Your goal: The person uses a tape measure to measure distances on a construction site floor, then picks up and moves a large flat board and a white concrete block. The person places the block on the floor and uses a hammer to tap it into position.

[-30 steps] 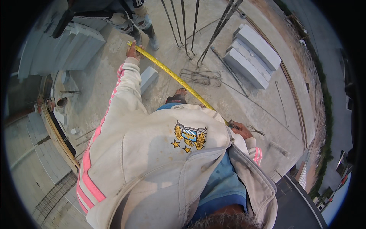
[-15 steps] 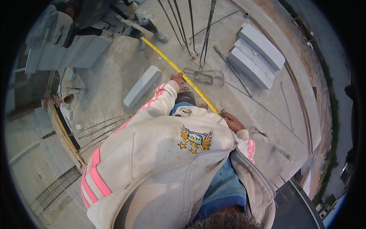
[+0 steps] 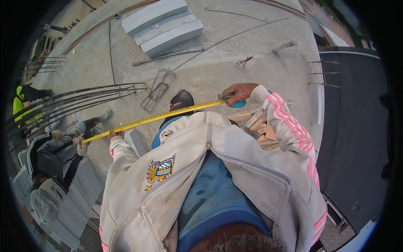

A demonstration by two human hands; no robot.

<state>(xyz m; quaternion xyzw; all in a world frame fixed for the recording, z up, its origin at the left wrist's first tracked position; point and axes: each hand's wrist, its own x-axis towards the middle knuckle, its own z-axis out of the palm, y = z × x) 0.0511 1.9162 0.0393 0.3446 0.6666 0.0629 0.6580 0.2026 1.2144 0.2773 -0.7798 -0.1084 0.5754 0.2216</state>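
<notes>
A yellow tape measure blade [image 3: 168, 114] stretches across in front of my body. At its right end my right hand [image 3: 240, 93] is closed around the tape measure's case [image 3: 239, 104], of which a teal part shows below the fingers. Near the other end my left hand [image 3: 116, 134] closes its fingers at the blade, partly hidden by the blade and my sleeve. Past my left hand, a co-worker's hand [image 3: 80, 147] is at the blade's far left end. My dark shoe [image 3: 182, 100] shows behind the tape.
Pale concrete blocks [image 3: 168, 37] lie at the back, and more blocks [image 3: 86, 185] stand at left. Long rebars [image 3: 84, 98] jut out at left near a bent wire stirrup [image 3: 157, 90]. Wood scraps [image 3: 264, 134] lie beside my right arm. A dark surface [image 3: 348, 126] borders the right.
My view has turned to the right. My hands are wider apart, with a longer stretch of blade between them. The co-worker's hand at the blade's end now shows.
</notes>
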